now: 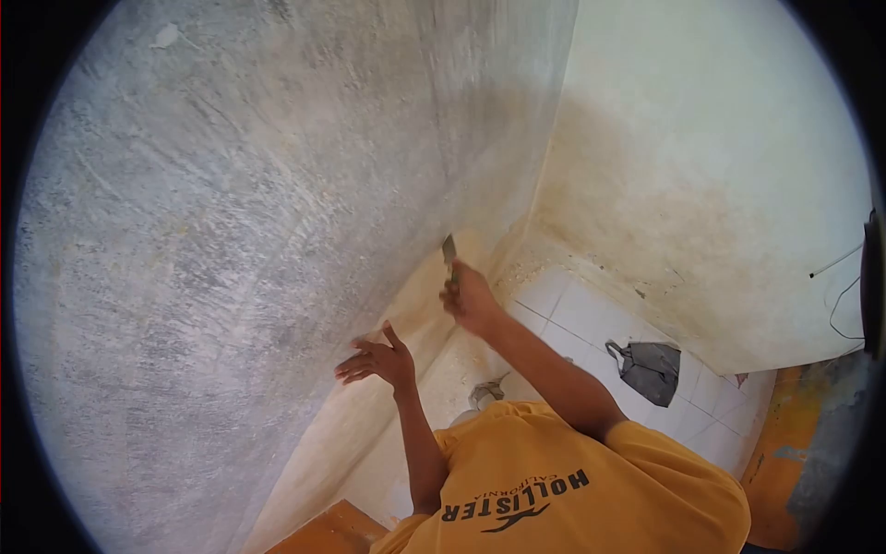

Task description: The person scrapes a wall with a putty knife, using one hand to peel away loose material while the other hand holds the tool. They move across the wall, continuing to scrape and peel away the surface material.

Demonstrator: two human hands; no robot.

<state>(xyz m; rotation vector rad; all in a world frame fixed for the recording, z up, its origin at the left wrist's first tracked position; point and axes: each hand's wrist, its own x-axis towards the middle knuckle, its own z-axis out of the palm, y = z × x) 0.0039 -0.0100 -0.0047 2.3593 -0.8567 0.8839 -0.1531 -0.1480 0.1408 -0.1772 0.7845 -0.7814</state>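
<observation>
My right hand (469,297) is closed around the handle of a scraper (448,247), its metal blade pointing up at the wall near the corner. The blade sits by the border between the grey, scraped wall surface (231,231) and a cream-coloured strip (429,294) low on the wall. Lower and to the left, my left hand (378,362) is open, fingers spread, holding nothing. It is close to the wall, though whether it touches is hard to tell.
On the white tiled floor (568,319) lies a grey bag (651,374). Crumbs of debris (521,270) lie along the wall's foot. An orange surface (337,531) is at bottom left, another orange piece (784,443) at right. Thin cables (835,309) hang by a dark object (870,286).
</observation>
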